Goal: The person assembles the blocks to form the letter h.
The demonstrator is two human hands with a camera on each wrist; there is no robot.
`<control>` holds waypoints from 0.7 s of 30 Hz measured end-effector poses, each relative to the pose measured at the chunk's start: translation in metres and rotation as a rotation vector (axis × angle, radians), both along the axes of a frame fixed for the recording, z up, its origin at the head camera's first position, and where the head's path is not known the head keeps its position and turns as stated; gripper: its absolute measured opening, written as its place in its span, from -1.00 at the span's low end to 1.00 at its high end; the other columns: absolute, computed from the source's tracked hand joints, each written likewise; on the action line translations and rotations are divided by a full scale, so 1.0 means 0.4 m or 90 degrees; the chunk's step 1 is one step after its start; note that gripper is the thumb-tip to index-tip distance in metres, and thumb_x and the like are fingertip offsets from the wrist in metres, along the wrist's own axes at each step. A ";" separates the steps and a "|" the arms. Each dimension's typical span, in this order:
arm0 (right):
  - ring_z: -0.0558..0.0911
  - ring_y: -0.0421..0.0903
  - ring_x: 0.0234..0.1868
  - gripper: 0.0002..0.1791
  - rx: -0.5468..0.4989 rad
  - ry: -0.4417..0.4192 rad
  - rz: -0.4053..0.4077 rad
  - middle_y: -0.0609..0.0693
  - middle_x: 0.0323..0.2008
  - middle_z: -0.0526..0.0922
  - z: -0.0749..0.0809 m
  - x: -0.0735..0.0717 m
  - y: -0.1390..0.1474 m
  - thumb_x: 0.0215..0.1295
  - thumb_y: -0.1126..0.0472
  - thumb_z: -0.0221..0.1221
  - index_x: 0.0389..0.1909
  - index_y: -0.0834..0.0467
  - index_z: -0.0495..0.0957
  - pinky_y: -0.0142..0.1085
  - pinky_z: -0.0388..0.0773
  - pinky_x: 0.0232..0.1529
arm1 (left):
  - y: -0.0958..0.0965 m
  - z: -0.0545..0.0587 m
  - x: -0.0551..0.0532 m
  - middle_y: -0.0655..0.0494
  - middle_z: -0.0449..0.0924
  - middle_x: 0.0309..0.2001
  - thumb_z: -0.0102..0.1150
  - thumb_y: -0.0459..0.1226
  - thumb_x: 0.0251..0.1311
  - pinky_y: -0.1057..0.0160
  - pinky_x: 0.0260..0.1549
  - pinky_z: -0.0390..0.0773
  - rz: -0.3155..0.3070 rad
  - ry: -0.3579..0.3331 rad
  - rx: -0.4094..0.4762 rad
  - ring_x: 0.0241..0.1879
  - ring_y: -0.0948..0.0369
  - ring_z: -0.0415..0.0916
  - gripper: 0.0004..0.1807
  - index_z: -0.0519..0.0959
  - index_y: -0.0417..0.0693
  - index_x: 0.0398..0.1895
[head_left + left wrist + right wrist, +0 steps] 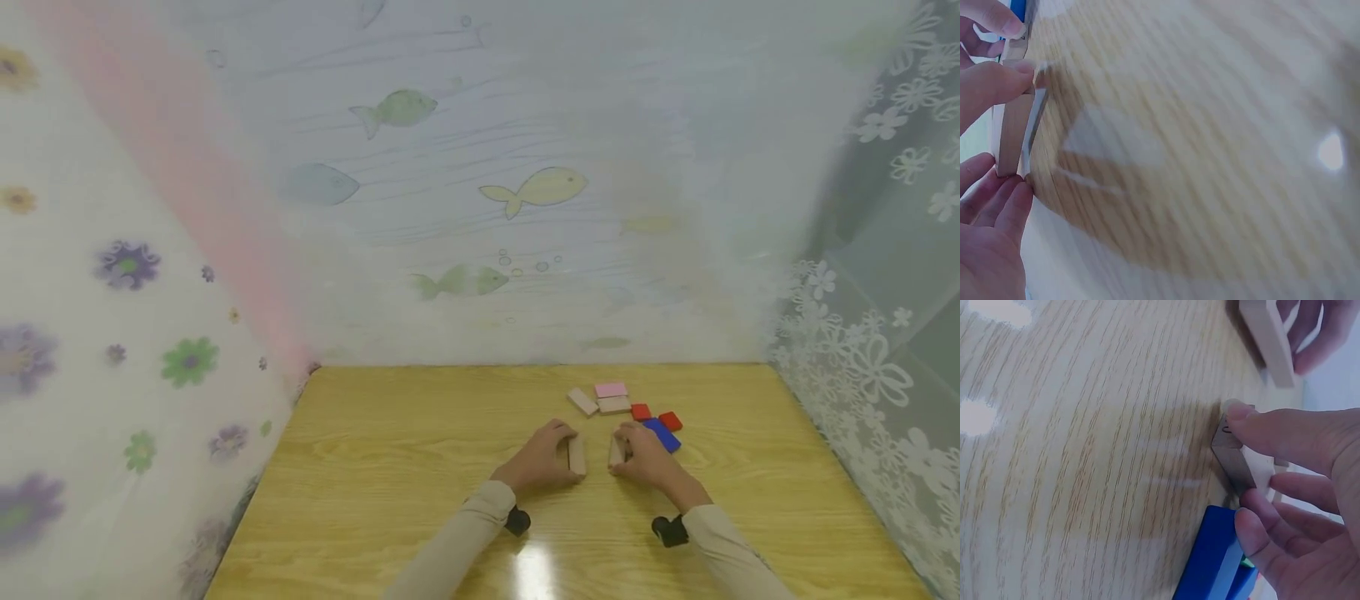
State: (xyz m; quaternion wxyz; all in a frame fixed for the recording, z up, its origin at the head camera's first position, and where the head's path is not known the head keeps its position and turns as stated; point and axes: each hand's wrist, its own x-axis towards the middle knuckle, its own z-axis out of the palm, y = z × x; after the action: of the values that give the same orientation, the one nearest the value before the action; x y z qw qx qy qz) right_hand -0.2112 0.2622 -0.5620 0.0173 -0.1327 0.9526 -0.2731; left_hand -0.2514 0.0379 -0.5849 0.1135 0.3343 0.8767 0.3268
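My left hand pinches a plain wooden block by its two ends, thumb at the near end and fingers at the far one. Facing it across a narrow gap, my right hand grips a second wooden block in the same way. In the right wrist view a dark mark shows on the end of this second block, beside the thumb. A blue block lies just past the right hand; in the right wrist view the fingertips are close to the blue block.
Beyond the hands lie a pink block, a wooden block against it, a slanted wooden block and two red pieces, one a red block. The wooden table meets a fish-patterned curtain at its back edge.
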 end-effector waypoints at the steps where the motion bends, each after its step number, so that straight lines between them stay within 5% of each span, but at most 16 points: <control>1: 0.43 0.42 0.07 -0.38 -0.001 0.000 -0.002 0.49 0.08 0.41 0.000 -0.001 0.000 -0.12 0.30 0.47 -0.03 0.52 0.49 0.12 0.51 -0.02 | -0.006 0.000 0.003 0.16 0.32 0.19 0.43 -0.05 -0.03 0.34 0.11 0.41 0.001 -0.002 -0.001 0.15 0.25 0.33 -0.23 0.37 -0.07 0.27; 7: 0.50 0.32 0.00 -0.38 -0.014 -0.011 -0.009 0.46 0.06 0.44 -0.002 -0.004 0.001 -0.12 0.31 0.46 -0.02 0.51 0.49 0.04 0.56 -0.10 | -0.045 0.000 0.018 0.14 0.31 0.20 0.44 -0.02 -0.05 0.31 0.13 0.40 0.006 0.006 0.016 0.17 0.22 0.31 -0.20 0.37 -0.07 0.27; 13: 0.43 -0.05 -0.36 -0.38 -0.036 -0.022 -0.012 0.20 -0.20 0.54 0.000 -0.008 -0.003 -0.17 0.33 0.48 -0.05 0.51 0.50 -0.26 0.44 -0.43 | -0.080 0.001 0.048 0.14 0.30 0.21 0.49 -0.06 -0.09 0.32 0.17 0.36 -0.003 0.022 0.047 0.18 0.24 0.29 -0.19 0.38 -0.11 0.26; 21: 0.43 -0.09 -0.38 -0.38 -0.053 -0.034 -0.015 0.14 -0.28 0.53 0.018 -0.004 -0.004 -0.18 0.34 0.48 -0.06 0.52 0.49 -0.27 0.45 -0.43 | -0.109 0.028 0.086 0.14 0.28 0.20 0.49 -0.15 -0.08 0.34 0.12 0.42 -0.021 -0.008 0.085 0.15 0.20 0.33 -0.19 0.36 -0.16 0.27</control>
State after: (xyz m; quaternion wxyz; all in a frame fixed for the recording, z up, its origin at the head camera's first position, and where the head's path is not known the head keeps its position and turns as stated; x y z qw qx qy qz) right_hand -0.2127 0.2607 -0.5547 0.0342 -0.1147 0.9412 -0.3160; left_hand -0.2170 -0.0056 -0.5737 0.1016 0.3537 0.8464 0.3849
